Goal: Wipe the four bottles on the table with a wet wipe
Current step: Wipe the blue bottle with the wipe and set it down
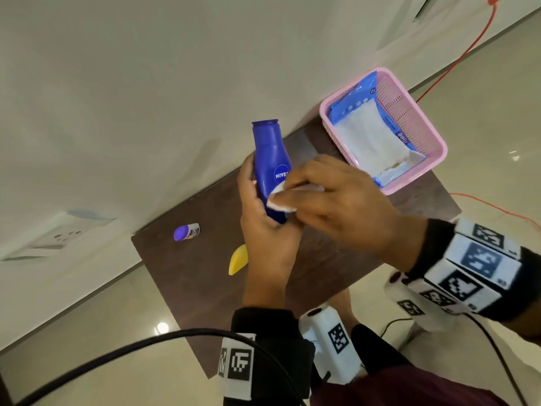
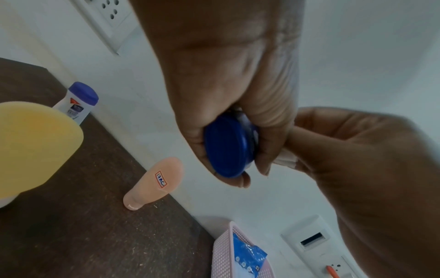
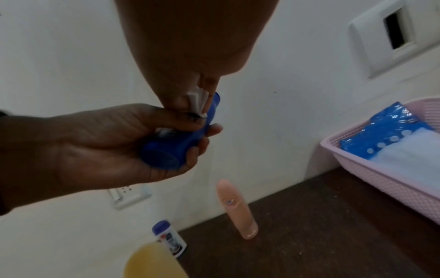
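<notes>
My left hand (image 1: pixel 263 218) grips the lower end of a blue lotion bottle (image 1: pixel 270 159), held up above the dark table (image 1: pixel 336 259); its round base (image 2: pixel 226 146) faces the left wrist camera. My right hand (image 1: pixel 330 197) pinches a folded white wet wipe (image 1: pixel 278 200) and presses it against the bottle's side, as the right wrist view also shows (image 3: pixel 197 101). On the table stand a yellow bottle (image 1: pixel 237 259), a small white bottle with a purple cap (image 1: pixel 186 231) and a peach tube (image 2: pixel 154 184).
A pink basket (image 1: pixel 415 106) holding a blue pack of wet wipes (image 1: pixel 377 142) sits at the table's far right corner. The table runs along a white wall with socket plates (image 1: pixel 61 235). An orange cable (image 1: pixel 456 63) hangs behind the basket.
</notes>
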`<state>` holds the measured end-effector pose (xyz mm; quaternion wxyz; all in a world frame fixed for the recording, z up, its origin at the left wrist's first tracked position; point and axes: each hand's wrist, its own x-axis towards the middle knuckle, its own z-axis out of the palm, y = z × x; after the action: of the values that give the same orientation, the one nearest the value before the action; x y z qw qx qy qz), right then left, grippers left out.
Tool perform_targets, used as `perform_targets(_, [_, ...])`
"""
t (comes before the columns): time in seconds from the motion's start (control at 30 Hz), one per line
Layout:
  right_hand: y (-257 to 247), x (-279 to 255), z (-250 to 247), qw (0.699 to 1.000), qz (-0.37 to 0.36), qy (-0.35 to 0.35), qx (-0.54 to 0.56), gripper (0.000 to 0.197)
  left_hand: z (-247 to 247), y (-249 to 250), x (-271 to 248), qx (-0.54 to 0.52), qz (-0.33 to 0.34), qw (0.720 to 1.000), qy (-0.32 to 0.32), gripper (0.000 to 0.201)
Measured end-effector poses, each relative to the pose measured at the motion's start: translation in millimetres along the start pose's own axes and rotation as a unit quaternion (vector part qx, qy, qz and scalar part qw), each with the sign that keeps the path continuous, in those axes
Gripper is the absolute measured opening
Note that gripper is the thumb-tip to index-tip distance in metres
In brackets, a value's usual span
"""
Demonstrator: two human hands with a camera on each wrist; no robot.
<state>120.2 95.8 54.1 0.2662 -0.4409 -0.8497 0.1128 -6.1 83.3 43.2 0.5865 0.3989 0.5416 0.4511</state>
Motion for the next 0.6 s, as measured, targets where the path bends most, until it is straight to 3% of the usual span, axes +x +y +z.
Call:
perform_targets(0.2, [22.7, 36.9, -5.4, 0.989, 0.083, 0.104, 0.067, 0.02, -0.4, -3.8, -4.8, 0.024, -0.051, 0.998, 0.012, 0.081])
perform_targets(0.3, [15.1, 42.4, -3.1, 0.994, 0.052, 0.075, 0.06, 0.021, -2.7, -3.3, -5.7, 0.003, -0.03, 0.999, 0.014, 0.079])
perform_targets(0.47, [0.0, 5.2, 2.3, 0.999, -0.021, -0.003, 0.037, 0.023, -6.7, 0.9, -5.4, -0.03, -0.014, 0.999, -0.006, 0.072])
perform_targets(0.6, [13.3, 7.7, -2.5, 0.997, 0.03, 0.028, 0.059, 0.02, -4.6, -0.5, -10.6, -0.06, -0.008, 0.998, -0.008, 0.069])
